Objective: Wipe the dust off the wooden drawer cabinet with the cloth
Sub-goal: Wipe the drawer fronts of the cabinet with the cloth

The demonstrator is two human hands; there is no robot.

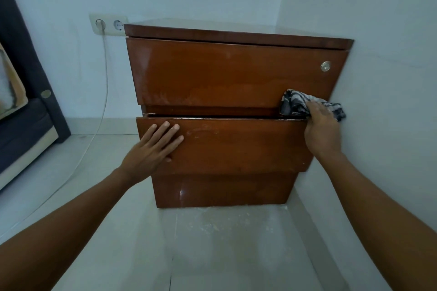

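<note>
A glossy brown wooden drawer cabinet with three drawers stands in a room corner against the right wall. Pale dust smears show on the top drawer's lower front. The middle drawer is pulled slightly out. My left hand lies flat with fingers spread on the left part of that drawer's front. My right hand presses a dark, white-patterned cloth onto the middle drawer's top right edge, where it meets the top drawer's lower right corner. A round metal lock sits at the top drawer's upper right.
A double wall socket with a white cable hanging to the floor is left of the cabinet. Dark furniture with a cushion stands at far left. The pale tiled floor in front carries dust marks.
</note>
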